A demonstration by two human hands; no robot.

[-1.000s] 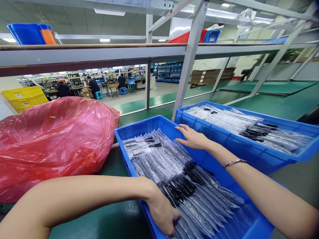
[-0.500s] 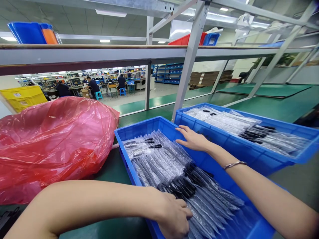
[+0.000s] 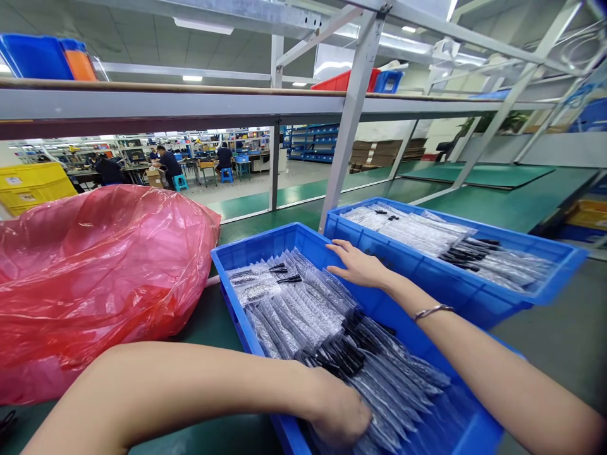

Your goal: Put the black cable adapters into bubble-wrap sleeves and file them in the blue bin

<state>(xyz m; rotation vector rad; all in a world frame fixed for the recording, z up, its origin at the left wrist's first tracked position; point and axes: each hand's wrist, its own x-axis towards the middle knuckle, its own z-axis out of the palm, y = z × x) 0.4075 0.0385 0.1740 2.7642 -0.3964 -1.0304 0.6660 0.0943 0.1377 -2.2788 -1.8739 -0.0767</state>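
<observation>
Blue bin, left hand inside, right hand flat

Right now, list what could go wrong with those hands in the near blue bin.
1. The left hand presses into the slippery bagged parts; the rows could slide out of order.
2. The right hand leans on the near blue bin at its far wall; a push might shove it against the far blue bin.

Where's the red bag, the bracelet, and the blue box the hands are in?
red bag (image 3: 104, 272), head view, middle of crinkled plastic.
bracelet (image 3: 432, 311), head view, band on right wrist.
blue box (image 3: 265, 243), head view, far rim.
</observation>
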